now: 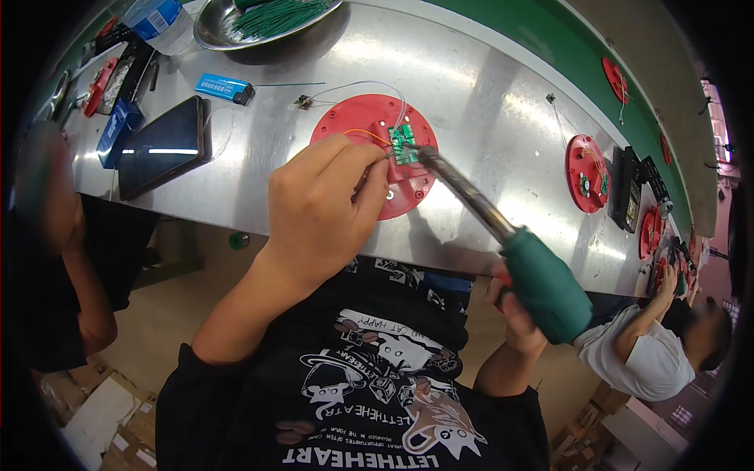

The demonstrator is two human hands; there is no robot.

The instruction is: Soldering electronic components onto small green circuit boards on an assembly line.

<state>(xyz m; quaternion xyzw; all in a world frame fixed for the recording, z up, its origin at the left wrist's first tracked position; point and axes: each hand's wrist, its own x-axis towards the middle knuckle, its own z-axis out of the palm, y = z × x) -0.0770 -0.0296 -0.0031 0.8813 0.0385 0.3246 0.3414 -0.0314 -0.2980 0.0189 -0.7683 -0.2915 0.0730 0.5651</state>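
Observation:
A round red plastic disc lies flat on the metal bench. On it sits a small green circuit board, with an orange wire and pale wires attached. My left hand is closed in a pinch over the disc's left side, its fingertips at the board's edge. A thin wire seems to be between them, mostly hidden by the fingers. My right hand grips the green handle of a soldering iron from below. The iron's metal tip reaches the board's right side, close to my left fingertips.
At the back stands a metal bowl of green wires beside a plastic bottle. A blue lighter-like pack and a black phone lie left. Another red disc lies right. Co-workers sit on both sides.

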